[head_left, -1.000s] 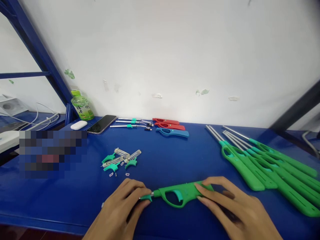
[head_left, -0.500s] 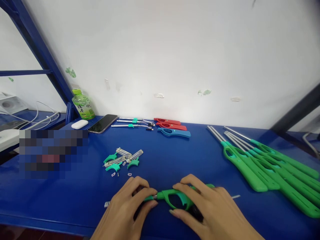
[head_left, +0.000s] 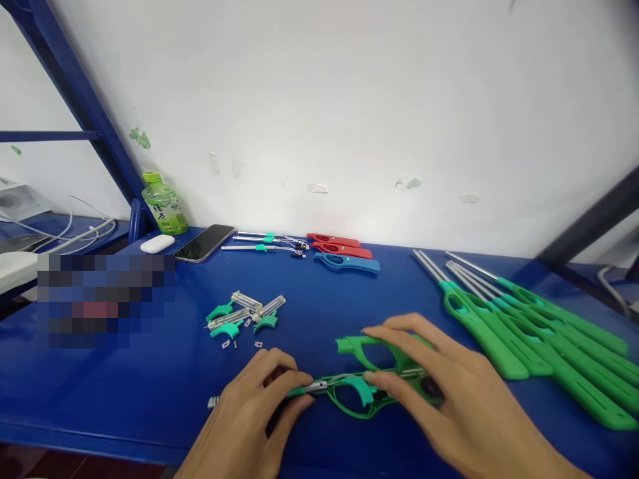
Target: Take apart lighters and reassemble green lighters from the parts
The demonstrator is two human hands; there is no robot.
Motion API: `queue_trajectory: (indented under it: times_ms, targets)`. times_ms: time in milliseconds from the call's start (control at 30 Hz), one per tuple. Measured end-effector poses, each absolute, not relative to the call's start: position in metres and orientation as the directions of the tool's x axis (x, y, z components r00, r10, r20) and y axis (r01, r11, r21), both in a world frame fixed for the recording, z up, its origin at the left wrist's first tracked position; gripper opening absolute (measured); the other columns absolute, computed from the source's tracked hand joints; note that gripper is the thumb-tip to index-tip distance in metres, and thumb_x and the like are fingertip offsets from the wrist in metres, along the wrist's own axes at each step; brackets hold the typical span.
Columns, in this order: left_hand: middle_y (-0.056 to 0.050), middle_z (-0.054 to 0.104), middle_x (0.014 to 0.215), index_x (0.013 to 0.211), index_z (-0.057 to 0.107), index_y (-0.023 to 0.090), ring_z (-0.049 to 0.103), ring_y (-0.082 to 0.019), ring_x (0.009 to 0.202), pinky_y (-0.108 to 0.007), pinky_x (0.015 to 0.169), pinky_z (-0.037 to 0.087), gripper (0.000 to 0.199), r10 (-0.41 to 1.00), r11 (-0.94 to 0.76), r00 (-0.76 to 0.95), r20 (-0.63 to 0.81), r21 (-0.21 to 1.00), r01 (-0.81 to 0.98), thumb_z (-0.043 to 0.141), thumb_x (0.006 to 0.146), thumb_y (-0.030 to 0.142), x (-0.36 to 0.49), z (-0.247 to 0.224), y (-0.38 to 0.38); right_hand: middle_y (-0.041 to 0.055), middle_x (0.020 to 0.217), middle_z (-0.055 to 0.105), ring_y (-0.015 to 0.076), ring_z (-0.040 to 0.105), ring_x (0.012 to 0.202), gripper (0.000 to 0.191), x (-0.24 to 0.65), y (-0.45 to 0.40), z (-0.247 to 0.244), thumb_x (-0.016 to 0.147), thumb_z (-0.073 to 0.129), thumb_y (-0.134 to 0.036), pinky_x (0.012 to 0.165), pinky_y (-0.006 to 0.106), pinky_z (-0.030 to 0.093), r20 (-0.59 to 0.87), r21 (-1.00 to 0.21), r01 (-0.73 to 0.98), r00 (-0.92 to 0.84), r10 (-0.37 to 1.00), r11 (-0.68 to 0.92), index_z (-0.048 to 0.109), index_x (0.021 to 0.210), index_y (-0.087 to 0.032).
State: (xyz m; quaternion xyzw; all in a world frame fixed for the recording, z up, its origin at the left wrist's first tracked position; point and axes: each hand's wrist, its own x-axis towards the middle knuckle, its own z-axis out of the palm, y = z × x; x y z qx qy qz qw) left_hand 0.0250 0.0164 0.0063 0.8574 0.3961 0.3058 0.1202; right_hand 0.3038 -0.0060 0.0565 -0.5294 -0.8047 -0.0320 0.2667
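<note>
Head view: The left grip, thumb and fingers pressed together, pinched a slim silver metal tube. The right grip, thumb and index finger slightly parted, held a loose green plastic half-shell along the far side of an open, looped green plastic half-shell. That lower piece, with a curved teal plastic trigger, sat between both grips. Clear plastic rectangular pieces lay beyond the left grip; long green plastic lighters lay right of the right grip.
</note>
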Motion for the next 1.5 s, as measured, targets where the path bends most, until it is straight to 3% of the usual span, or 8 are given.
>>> queue_trajectory:
  times_ms: [200,400,533,633,767,1133,1333,1500]
  targets:
    - [-0.003,0.068,0.117,0.126,0.069,0.029,0.073,-0.013,0.097,-0.025,0.092,0.062,0.024,0.706,-0.701,0.543,0.454,0.342,0.626,0.054,0.109,0.022,0.022,0.006,0.014,0.0105,0.131,0.075,0.0250,0.083,0.077,0.042,0.336,0.027,0.050,0.109,0.059,-0.050,0.063,0.038,0.068,0.256,-0.043,0.901,-0.408,0.876,0.432,0.070,0.141,-0.025]
    - [-0.007,0.069,0.123,0.139,0.065,0.029,0.070,-0.020,0.109,-0.029,0.091,0.063,0.033,0.636,-0.730,0.552,0.540,0.188,0.657,0.055,0.109,0.022,0.021,0.008,0.011,0.0032,0.125,0.076,0.0221,0.083,0.099,0.033,0.356,-0.002,0.042,0.113,0.052,-0.051,0.076,0.034,0.069,0.278,-0.194,0.870,-0.395,0.876,0.454,0.069,0.137,-0.036]
    - [-0.009,0.069,0.124,0.140,0.064,0.024,0.066,-0.024,0.111,-0.036,0.090,0.062,0.034,0.578,-0.776,0.618,0.533,0.124,0.618,0.053,0.109,0.016,0.038,0.012,0.013,0.0024,0.122,0.076,0.0183,0.083,0.091,0.028,0.357,-0.024,0.025,0.112,0.056,-0.045,0.072,0.027,0.068,0.327,-0.238,0.858,-0.370,0.869,0.455,0.070,0.134,-0.036]
    - [-0.008,0.069,0.113,0.124,0.068,0.022,0.065,-0.022,0.098,-0.036,0.080,0.062,0.025,0.581,-0.790,0.635,0.509,0.161,0.592,0.052,0.107,0.012,0.058,0.013,0.019,0.0033,0.121,0.075,0.0156,0.082,0.083,0.027,0.353,-0.030,0.015,0.113,0.053,-0.038,0.079,0.027,0.069,0.362,-0.277,0.850,-0.341,0.868,0.449,0.069,0.134,-0.033]
    - [-0.004,0.068,0.097,0.105,0.068,0.022,0.064,-0.020,0.083,-0.037,0.077,0.062,0.024,0.595,-0.792,0.654,0.467,0.205,0.575,0.047,0.107,0.010,0.074,0.011,0.025,0.0032,0.119,0.076,0.0126,0.079,0.068,0.028,0.351,-0.033,0.008,0.113,0.052,-0.037,0.076,0.025,0.068,0.398,-0.283,0.852,-0.313,0.862,0.440,0.071,0.133,-0.033]
    - [-0.005,0.071,0.108,0.120,0.063,0.022,0.069,-0.020,0.090,-0.034,0.077,0.064,0.029,0.577,-0.804,0.695,0.428,0.151,0.575,0.041,0.108,0.010,0.065,0.007,0.023,0.0035,0.118,0.077,0.0130,0.080,0.074,0.032,0.347,-0.036,0.007,0.115,0.048,-0.041,0.062,0.021,0.064,0.421,-0.255,0.881,-0.271,0.866,0.400,0.073,0.133,-0.033]
    - [-0.003,0.075,0.105,0.118,0.064,0.022,0.072,-0.017,0.088,-0.028,0.078,0.062,0.027,0.565,-0.809,0.656,0.500,0.180,0.559,0.040,0.110,0.012,0.063,0.020,0.019,0.0040,0.117,0.079,0.0143,0.081,0.072,0.031,0.346,-0.037,0.010,0.114,0.049,-0.037,0.063,0.021,0.065,0.425,-0.258,0.880,-0.267,0.865,0.399,0.075,0.131,-0.033]
    - [0.001,0.079,0.108,0.118,0.070,0.029,0.075,-0.020,0.098,-0.029,0.086,0.061,0.027,0.595,-0.708,0.529,0.605,0.084,0.701,0.045,0.109,0.023,0.019,0.035,0.027,0.0036,0.116,0.079,0.0131,0.078,0.061,0.030,0.348,-0.037,0.010,0.113,0.051,-0.038,0.063,0.022,0.066,0.458,-0.264,0.869,-0.268,0.847,0.418,0.076,0.127,-0.032]
